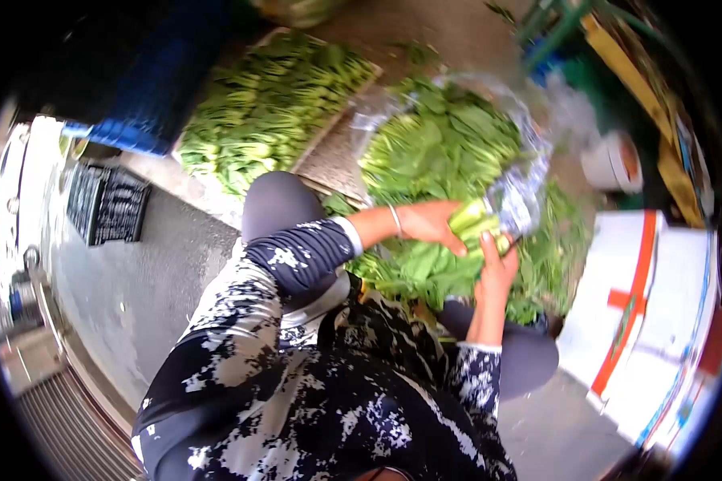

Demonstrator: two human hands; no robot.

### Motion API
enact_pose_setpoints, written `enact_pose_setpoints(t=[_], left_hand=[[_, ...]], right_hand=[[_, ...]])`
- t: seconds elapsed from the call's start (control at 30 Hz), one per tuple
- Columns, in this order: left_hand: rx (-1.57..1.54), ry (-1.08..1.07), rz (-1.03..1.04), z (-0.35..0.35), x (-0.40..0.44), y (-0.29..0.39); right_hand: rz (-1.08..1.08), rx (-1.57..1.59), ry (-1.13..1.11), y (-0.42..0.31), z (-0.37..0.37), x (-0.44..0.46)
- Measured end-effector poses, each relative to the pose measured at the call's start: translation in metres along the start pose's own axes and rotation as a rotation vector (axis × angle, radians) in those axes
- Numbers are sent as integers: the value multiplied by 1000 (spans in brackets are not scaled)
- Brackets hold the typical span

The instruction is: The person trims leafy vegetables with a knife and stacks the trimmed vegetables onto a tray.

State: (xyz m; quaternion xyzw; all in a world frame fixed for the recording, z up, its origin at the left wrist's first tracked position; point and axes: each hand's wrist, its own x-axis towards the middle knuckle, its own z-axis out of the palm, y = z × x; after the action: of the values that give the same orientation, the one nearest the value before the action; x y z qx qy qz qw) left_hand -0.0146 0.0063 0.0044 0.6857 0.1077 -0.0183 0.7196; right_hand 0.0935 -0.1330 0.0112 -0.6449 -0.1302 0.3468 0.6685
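Note:
My left hand [429, 224], with a pale bracelet at its wrist, closes over a small bunch of leafy greens [469, 216] with pale green stalks. On the other side my right hand [497, 268] grips the stalk ends of the same bunch, its thumb laid along them. Just beyond my hands is a big heap of leafy greens [445, 140] on clear plastic sheeting [521, 200]. Loose leaves [441, 268] lie below my hands, between my knees. Some of my fingers are hidden behind the stalks.
Neat rows of greens [257, 104] lie on a board at the upper left. A black crate [108, 204] and a blue crate [136, 120] stand to the left. At right are white boxes with red tape [618, 297] and a white bucket [612, 163].

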Motion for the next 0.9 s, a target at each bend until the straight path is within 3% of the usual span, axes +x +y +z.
enact_pose_setpoints(t=[0.07,0.1,0.23,0.33,0.4,0.67,0.73,0.8,0.87,0.9], left_hand=[[-148,2,18,1,-5,-6],[-244,-42,-68,19,-25,-7],[-359,-125,81,-2,-7,-3],[-355,-141,82,-10,-16,1],[-277,-357,-1,-13,-15,-7],[-410,-394,11,-13,-25,-8],[-433,-432,92,-12,-23,-9],[-388,-361,52,-14,-19,-7],[-373,-284,131,-15,-16,-6],[-233,-134,90,-20,-24,8]], right_hand=[[-27,36,-69,7,-4,-1],[66,65,-44,13,-12,-31],[-66,137,-190,8,-1,1],[-72,104,-334,-18,30,-10],[-69,-13,-478,-14,28,-3],[-82,-145,-661,-37,39,-12],[-132,-208,-667,-42,47,-15],[-181,-214,-530,-41,46,-14],[-204,-169,-468,-40,42,-11],[-207,-137,-402,-38,38,-5]])
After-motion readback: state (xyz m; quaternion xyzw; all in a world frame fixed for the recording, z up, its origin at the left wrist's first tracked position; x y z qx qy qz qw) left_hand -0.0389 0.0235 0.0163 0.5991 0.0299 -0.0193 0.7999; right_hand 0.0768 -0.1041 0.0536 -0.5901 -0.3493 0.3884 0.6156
